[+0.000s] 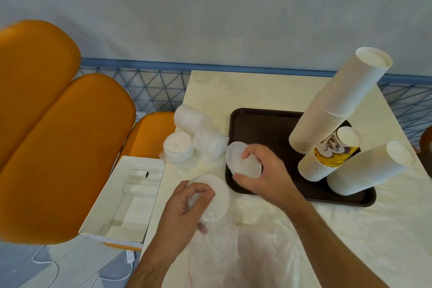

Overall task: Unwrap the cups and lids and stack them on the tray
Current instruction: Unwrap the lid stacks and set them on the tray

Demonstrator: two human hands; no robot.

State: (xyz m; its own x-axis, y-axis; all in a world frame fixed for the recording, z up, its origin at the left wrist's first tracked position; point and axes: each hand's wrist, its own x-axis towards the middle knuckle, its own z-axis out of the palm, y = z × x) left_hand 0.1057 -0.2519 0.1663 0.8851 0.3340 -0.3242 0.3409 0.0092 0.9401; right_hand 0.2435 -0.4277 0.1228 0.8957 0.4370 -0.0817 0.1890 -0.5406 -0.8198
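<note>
Brown plastic tray (264, 124) on a cream table (245, 91), seen from above. Three stacks of paper cups stand mouth-down on the tray's right half: a tall white stack (336, 100) leaning toward 1 o'clock, a shorter stack with a yellow printed cup (327, 154) on top, just below it, and a white stack (367, 168) at the tray's 4 o'clock corner. The right hand (264, 170) is over the tray's left edge, its fingers and thumb curled round a small stack of translucent lids (243, 159). The left hand (184, 213), at 7 o'clock from the tray, has its fingers closed round a second stack of lids (217, 196), which appears to sit partly in clear plastic wrap (245, 252) spread over the near table. Three more wrapped bundles of lids (194, 133) lie at 9 o'clock from the tray, near the table's left edge. An open white cardboard box (126, 196) rests left of the table, beside orange padded seats (58, 135). Behind the table runs a blue wire fence (149, 84) against a grey wall.
</note>
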